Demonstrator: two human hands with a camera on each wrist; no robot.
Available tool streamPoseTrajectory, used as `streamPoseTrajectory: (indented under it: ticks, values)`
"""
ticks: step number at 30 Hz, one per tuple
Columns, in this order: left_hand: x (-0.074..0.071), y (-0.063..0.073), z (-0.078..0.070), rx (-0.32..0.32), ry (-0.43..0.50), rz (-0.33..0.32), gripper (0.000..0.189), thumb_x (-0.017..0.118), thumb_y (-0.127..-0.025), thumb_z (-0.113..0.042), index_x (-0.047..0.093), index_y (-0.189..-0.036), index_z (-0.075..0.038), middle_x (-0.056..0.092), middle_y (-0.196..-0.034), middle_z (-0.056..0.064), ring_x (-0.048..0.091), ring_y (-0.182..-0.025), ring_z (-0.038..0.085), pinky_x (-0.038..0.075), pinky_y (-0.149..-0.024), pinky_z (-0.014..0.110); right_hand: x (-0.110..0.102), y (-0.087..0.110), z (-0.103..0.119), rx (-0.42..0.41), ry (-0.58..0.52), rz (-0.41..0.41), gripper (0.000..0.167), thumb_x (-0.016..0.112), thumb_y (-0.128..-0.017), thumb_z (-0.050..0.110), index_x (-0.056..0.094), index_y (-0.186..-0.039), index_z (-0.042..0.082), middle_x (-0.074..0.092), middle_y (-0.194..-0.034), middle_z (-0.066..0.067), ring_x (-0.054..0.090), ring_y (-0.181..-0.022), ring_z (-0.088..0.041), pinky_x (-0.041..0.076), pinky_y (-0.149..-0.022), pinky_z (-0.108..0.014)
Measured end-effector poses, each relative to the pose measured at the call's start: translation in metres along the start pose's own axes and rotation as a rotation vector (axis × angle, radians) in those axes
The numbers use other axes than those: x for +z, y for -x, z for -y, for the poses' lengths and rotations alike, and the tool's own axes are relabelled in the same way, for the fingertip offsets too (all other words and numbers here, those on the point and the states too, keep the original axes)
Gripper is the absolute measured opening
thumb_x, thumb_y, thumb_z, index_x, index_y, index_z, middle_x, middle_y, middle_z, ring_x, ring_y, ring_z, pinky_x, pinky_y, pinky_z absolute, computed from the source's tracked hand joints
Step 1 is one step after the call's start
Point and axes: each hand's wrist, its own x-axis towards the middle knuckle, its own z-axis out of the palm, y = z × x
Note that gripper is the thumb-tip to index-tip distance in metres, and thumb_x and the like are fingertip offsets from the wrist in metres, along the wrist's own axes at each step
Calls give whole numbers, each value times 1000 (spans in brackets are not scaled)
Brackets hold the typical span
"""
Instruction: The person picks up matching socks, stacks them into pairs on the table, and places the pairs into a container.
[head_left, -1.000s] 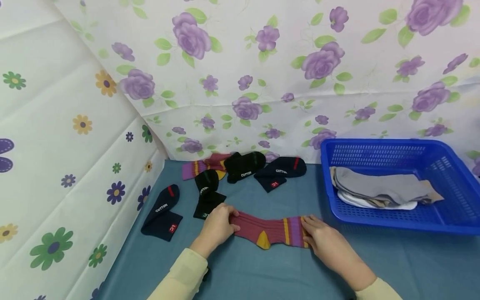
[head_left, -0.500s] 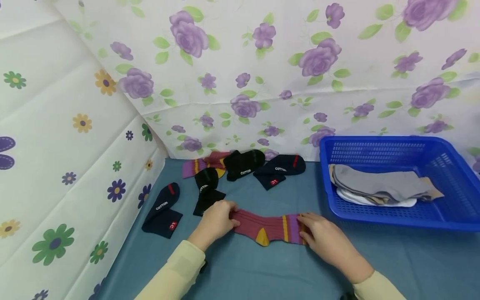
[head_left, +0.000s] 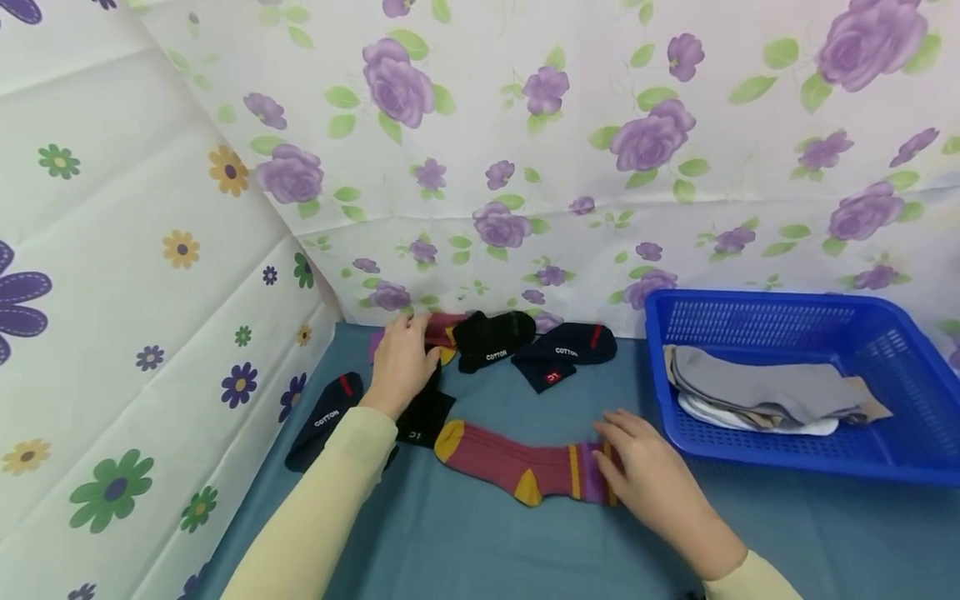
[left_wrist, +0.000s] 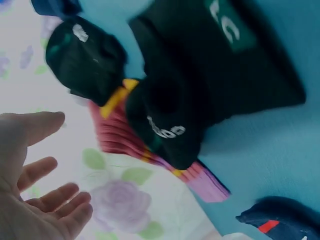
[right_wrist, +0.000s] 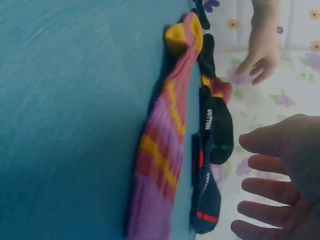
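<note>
A maroon sock (head_left: pixel 498 457) with a yellow toe and heel lies flat on the table, its purple-striped cuff to the right. My right hand (head_left: pixel 654 483) hovers at that cuff, its fingers loosely spread; the right wrist view shows them apart from the sock. My left hand (head_left: pixel 399 362) reaches over the back left of the table, fingers loosely bent and holding nothing. Below it lies a second maroon striped sock (left_wrist: pixel 120 132), partly covered by a folded black sock (left_wrist: pixel 170 120). Another black sock (head_left: pixel 495 337) touches its toe end.
A navy sock (head_left: pixel 573 343) with a red stripe lies at the back, another navy sock (head_left: pixel 322 421) at the left. The blue basket (head_left: pixel 810 467) on the right holds grey, beige and white socks. Flowered cloth (head_left: pixel 450 192) hangs behind and to the left.
My left hand has let go of the near maroon sock's toe and moved back and left towards the far one. My right hand has lifted slightly off the cuff.
</note>
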Motion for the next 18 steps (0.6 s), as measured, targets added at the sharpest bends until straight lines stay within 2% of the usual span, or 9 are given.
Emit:
streamPoseTrajectory:
  ticks: [3,7,13,18]
  values:
    - [10,-15,6,18,-40,27,63,74,-80,-33,48,-133,-14,41,-139,20,38,-128,36,42,-100,51,-5,-2,4,0,13,-19,38,71,-82,33,66,-114,13,61,-124,-9,52,-122,-28,44,-98,-49]
    - [24,-29,11,25,-75,79,70,79,-74,-36,47,-133,-14,40,-137,21,37,-126,38,40,-100,53,-5,-3,8,29,20,-1,40,71,-82,36,65,-115,14,61,-123,-8,53,-120,-25,45,-97,-48]
    - [43,-38,14,-45,-68,192,82,79,-71,-43,38,-140,-22,30,-142,23,31,-128,43,32,-103,61,3,-2,10,71,65,59,45,69,-81,45,66,-114,15,63,-118,-7,57,-113,-24,47,-93,-47]
    - [51,-46,12,-67,-61,285,77,76,-74,-41,38,-139,-24,42,-131,22,43,-118,40,39,-97,58,5,-3,9,113,90,80,44,71,-79,46,67,-110,15,65,-110,-5,58,-105,-22,49,-89,-46]
